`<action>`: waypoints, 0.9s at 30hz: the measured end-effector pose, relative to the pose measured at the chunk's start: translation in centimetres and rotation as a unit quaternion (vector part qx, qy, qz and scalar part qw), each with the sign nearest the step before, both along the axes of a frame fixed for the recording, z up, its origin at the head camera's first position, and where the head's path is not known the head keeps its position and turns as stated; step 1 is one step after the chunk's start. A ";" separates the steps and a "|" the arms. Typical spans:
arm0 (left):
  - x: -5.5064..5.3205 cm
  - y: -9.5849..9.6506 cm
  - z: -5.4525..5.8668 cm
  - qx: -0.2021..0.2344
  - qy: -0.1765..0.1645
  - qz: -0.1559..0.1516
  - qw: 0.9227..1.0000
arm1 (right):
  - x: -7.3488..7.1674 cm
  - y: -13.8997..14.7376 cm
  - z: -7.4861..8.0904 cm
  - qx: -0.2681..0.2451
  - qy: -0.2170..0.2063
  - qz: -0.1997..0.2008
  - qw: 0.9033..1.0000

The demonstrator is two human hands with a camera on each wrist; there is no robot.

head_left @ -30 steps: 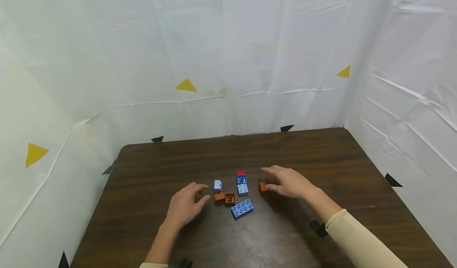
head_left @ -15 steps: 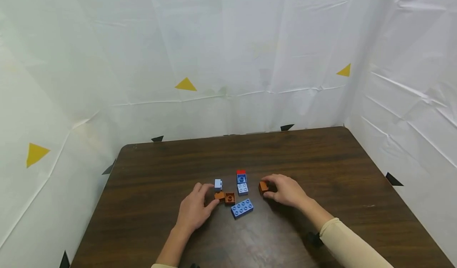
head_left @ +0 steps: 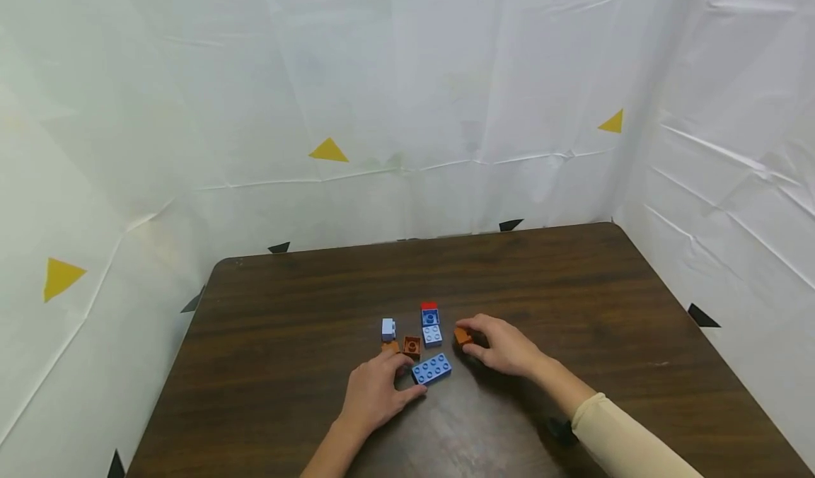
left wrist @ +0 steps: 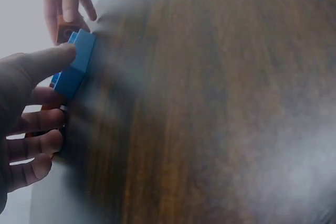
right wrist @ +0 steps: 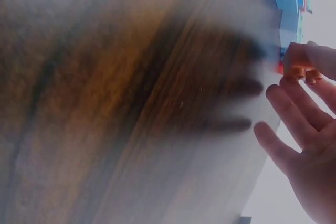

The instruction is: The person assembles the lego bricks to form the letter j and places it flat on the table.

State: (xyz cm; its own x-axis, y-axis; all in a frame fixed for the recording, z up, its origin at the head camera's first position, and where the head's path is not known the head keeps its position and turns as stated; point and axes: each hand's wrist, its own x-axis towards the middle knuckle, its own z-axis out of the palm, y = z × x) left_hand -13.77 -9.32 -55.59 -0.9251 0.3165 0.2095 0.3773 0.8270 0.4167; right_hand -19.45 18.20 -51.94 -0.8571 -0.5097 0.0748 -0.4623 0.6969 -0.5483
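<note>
Right hand (head_left: 503, 346) pinches orange brick (head_left: 462, 336). Left hand (head_left: 374, 393) is at long blue brick (head_left: 432, 370); whether gripping, cannot tell.

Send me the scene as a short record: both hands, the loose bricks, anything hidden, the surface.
Left hand: thumb and fingers at the left end of the long blue brick; grip cannot be told
Right hand: pinches the held orange brick
Row beyond the long blue brick, far to near: red brick, hollow-up blue brick, studs-up light blue brick
Left of row: hollow-up brown brick; sideways light blue brick
Partly hidden: second orange brick, by the left hand
Surface: dark wood-grain table
</note>
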 end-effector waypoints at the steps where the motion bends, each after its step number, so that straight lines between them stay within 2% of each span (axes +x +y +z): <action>1: 0.0 0.1 -0.1 -0.001 0.000 -0.002 1.000 | 0.2 -0.1 0.1 0.000 0.003 0.011 1.000; 7: -0.3 0.0 -0.2 -0.009 -0.001 -0.016 1.000 | 1.0 -0.6 0.3 -0.027 -0.002 0.048 0.998; 11: -0.3 -0.1 0.0 -0.003 0.002 -0.020 1.000 | 1.6 -1.1 0.1 -0.031 0.017 0.059 0.998; 20: -0.3 -0.2 0.1 -0.003 -0.001 -0.024 1.000 | 2.5 -2.3 -0.1 0.025 0.045 0.078 0.996; 27: -0.4 -0.2 0.1 -0.002 0.004 -0.023 1.000 | 2.7 -2.8 -0.1 0.069 0.073 0.097 0.990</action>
